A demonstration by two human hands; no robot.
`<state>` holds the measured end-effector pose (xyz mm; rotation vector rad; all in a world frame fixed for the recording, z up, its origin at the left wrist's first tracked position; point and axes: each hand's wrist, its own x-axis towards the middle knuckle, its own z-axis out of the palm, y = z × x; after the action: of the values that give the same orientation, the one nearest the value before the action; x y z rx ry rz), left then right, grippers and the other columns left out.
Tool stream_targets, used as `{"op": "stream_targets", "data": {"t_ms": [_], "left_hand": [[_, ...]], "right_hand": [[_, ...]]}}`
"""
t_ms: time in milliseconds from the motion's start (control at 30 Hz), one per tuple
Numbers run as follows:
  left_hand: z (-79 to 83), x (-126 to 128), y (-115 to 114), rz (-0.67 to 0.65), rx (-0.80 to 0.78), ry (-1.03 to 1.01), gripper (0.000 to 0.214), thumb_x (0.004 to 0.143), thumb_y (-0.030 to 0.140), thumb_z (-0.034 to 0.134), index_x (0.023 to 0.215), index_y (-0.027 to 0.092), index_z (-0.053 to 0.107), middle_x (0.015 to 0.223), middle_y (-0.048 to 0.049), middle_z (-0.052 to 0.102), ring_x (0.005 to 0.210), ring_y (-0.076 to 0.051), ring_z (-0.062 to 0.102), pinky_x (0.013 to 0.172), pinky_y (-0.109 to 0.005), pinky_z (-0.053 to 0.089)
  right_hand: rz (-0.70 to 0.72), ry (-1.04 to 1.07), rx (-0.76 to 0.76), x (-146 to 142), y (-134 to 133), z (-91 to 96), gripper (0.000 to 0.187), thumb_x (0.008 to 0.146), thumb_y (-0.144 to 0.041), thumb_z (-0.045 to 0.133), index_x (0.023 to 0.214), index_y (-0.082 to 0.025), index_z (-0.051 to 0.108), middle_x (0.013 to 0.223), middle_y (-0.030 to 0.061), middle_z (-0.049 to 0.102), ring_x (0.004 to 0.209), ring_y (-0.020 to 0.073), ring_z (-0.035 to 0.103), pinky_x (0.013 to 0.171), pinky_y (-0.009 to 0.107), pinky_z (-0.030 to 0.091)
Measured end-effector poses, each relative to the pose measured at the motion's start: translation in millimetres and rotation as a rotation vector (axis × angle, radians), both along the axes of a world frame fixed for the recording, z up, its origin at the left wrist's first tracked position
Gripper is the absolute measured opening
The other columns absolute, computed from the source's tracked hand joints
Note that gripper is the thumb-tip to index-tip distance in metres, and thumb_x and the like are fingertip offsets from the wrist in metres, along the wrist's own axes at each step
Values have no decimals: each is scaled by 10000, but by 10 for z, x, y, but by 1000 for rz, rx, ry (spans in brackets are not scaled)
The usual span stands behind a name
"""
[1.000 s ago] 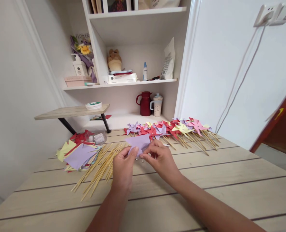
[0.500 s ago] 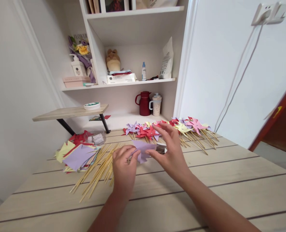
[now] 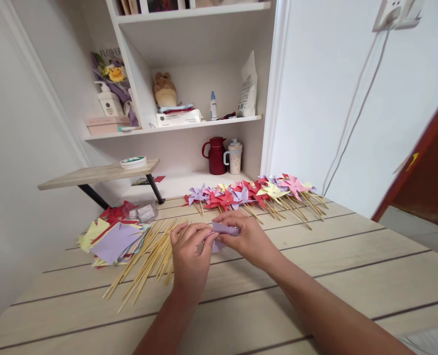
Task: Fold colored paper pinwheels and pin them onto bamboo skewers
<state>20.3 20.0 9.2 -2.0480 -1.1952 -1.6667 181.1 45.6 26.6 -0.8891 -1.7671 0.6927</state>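
Above tbl (image 3: 352,283), bent lt-purple paper (image 3: 223,228) in L hand (image 3: 191,252) & R hand (image 3: 247,237) pinch grip.

- In the grip: purple paper (image 3: 223,228), partly hidden by the left hand (image 3: 191,251) and right hand (image 3: 249,237).
- Above the grip: blue-capped bottle (image 3: 214,108), lettering too small to read.
- Far up and right of it: wall socket (image 3: 386,15), cut off by the top edge.

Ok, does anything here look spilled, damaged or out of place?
Nothing stands out as spilled or damaged. The thin yellowish wooden sticks fan out unevenly beside the untidy multicoloured paper pile, like ordinary working clutter.
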Motion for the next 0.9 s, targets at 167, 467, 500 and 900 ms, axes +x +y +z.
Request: {"op": "stream_targets", "data": {"t_ms": [167, 467, 500, 900], "left_hand": [[1, 16, -16, -62, -130, -233, 356, 841, 359, 712, 1188, 294, 665, 1078, -53, 698, 987, -233, 645, 951, -424, 435], [73, 11, 10, -320, -508, -935, 746, 825, 538, 692, 1460, 267, 409, 1413, -120, 522, 1311, -249, 495, 1067, -382, 412], [81, 22, 2, -364, -578, -961, 703, 805, 524, 720, 1406, 246, 486, 1384, -120, 560, 1292, -249, 517, 1054, -368, 423], [63, 31, 3, -472, -848, -933, 340, 632, 385, 867, 869, 159, 776, 856, -52, 772, 751, -153, 656, 712, -249, 501]], "right_hand": [[75, 181, -355, -50, -22, -6, 117, 694, -265, 767, 771, -180, 747, 770, 20, 712, 718, 194, 623, 683, 309, 456], [114, 646, -561, -48, 47, 1, 348, 559, -306, 867, 845, -138, 760, 811, 46, 747, 726, 176, 632, 715, 293, 470], [115, 656, -567, -43, 51, 1, 356, 553, -310, 873, 841, -132, 760, 809, 51, 748, 727, 177, 633, 718, 295, 473], [124, 545, -584, -86, 21, -44, 284, 573, -301, 853, 786, -146, 748, 724, 22, 707, 660, 157, 588, 656, 282, 442]]}}
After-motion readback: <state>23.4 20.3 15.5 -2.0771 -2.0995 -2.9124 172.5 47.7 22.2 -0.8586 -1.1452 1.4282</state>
